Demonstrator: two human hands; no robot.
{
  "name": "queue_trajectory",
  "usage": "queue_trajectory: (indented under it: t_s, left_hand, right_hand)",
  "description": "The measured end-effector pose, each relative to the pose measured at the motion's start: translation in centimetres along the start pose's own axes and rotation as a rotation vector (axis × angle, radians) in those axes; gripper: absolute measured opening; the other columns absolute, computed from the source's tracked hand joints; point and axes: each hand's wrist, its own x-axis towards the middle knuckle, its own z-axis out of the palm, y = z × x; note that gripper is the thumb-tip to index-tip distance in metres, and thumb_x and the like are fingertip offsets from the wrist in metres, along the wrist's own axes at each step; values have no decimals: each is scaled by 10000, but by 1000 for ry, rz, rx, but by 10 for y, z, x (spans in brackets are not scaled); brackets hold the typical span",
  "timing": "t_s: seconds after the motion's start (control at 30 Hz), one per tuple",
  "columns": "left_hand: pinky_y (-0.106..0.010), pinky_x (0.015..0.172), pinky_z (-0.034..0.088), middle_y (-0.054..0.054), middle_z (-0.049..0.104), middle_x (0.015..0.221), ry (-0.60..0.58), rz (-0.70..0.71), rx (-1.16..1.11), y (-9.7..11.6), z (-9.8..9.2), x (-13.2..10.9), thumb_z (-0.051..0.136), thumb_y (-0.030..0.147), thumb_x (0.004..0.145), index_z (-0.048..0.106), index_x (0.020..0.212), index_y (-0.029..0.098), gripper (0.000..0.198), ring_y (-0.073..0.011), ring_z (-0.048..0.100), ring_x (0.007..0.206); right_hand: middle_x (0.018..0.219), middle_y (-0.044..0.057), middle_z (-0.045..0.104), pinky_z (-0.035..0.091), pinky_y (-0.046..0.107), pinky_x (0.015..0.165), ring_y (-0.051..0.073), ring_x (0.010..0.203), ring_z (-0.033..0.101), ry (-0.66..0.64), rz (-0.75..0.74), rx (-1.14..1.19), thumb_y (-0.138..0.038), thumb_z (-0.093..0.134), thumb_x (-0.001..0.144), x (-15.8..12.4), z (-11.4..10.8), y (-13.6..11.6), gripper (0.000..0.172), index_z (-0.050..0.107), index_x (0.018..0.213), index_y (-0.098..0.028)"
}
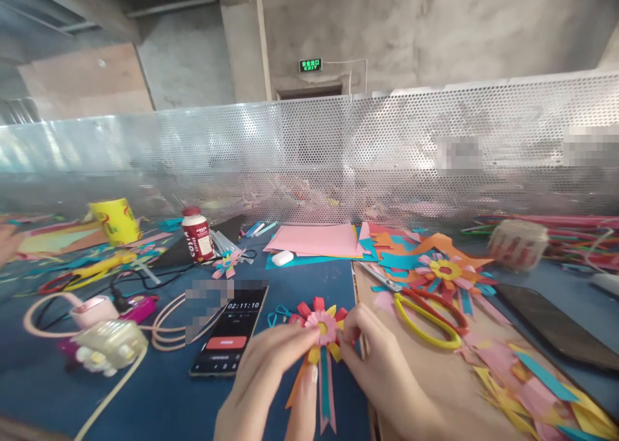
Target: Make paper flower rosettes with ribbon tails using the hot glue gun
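A paper flower (325,323) with a pink centre ring, red and yellow looped petals and pink, blue and orange ribbon tails lies in front of me on the blue table. My left hand (271,376) grips it from the left, its index finger pressing near the middle and its thumb lower, by the tails. At the flower's right edge my right hand (382,363) has its fingers pinched together on the petals; the exact petal is hidden. Scissors (428,312) with red and yellow handles lie to the right. Beyond them is another paper flower (445,270) with a yellow centre.
Left of my hands lies a phone (232,328) showing a timer, beside coiled cable (162,328) and a power adapter (109,344). Farther back stand a bottle (196,235) and yellow roll (116,222). Pink paper (314,238), a dark phone (561,325) and paper scraps (536,389) lie around.
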Motion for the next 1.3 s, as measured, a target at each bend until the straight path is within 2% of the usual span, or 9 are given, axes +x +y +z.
queue_trajectory:
  t_s: [0.23, 0.33, 0.47, 0.57, 0.7, 0.9, 1.0, 1.1, 1.3]
  left_hand:
    - [-318, 832, 498, -12, 655, 1075, 11, -273, -120, 35, -27, 58, 471, 459, 862, 612, 1038, 261, 300, -204, 589, 1011]
    - [-299, 858, 478, -11, 662, 1062, -68, -202, -128, 41, -28, 79, 466, 438, 878, 610, 1069, 250, 304, -181, 602, 985]
    - [-253, 843, 466, 10, 654, 1063, -256, -15, -113, 42, -14, 102, 443, 358, 910, 598, 1101, 262, 264, -132, 599, 948]
    - [-264, 835, 462, 1, 656, 1014, -380, 109, -92, 33, 3, 109, 427, 272, 915, 603, 1061, 227, 233, -124, 595, 925]
    - [-319, 849, 454, -35, 650, 959, -559, 275, 9, 7, 23, 99, 432, 193, 892, 615, 985, 170, 206, -150, 579, 920]
    - [-319, 795, 463, -31, 649, 899, -819, 507, 129, -42, 31, 82, 457, 188, 891, 635, 982, 176, 201, -159, 573, 876]
    - [-303, 806, 452, -21, 647, 885, -866, 538, 115, -54, 34, 87, 465, 201, 896, 638, 974, 184, 191, -151, 570, 874]
    - [-293, 804, 443, -17, 643, 865, -912, 546, 117, -57, 39, 95, 481, 216, 893, 641, 964, 188, 177, -149, 568, 861]
    - [-310, 833, 434, -49, 633, 914, -883, 645, 116, -59, 37, 90, 432, 145, 888, 628, 967, 181, 214, -175, 555, 927]
  right_hand:
    - [621, -35, 444, 376, 230, 497, 119, 551, 425, 104, 236, 8, -231, 495, 798, 8, -10, 9, 153, 391, 687, -211]
    - [612, -39, 433, 373, 233, 494, 116, 541, 414, 92, 247, 33, -264, 505, 796, 7, -10, 6, 176, 392, 673, -209]
    - [620, -40, 422, 376, 235, 514, 120, 565, 418, 70, 228, 68, -273, 497, 800, 5, -8, 2, 192, 374, 666, -213]
    - [627, -39, 426, 375, 235, 517, 120, 569, 424, 56, 219, 79, -271, 484, 807, 4, -9, 1, 186, 371, 670, -214]
    - [633, -35, 432, 381, 237, 517, 121, 575, 427, 56, 206, 68, -255, 477, 807, 4, -13, 2, 172, 375, 675, -214]
    - [646, -25, 452, 397, 241, 525, 123, 584, 434, 42, 180, 17, -210, 459, 815, 6, -14, 4, 128, 408, 699, -207]
    - [696, -4, 490, 419, 267, 579, 141, 637, 468, -2, 155, -22, -184, 451, 825, 8, -19, 0, 53, 496, 798, -192]
    - [781, 23, 526, 429, 306, 654, 169, 738, 494, -77, 97, -62, -146, 453, 824, 8, -29, -4, 107, 538, 867, -196]
    - [844, 57, 537, 435, 363, 687, 195, 805, 474, -283, -164, -337, -20, 416, 803, -5, -46, 4, 242, 548, 910, -192]
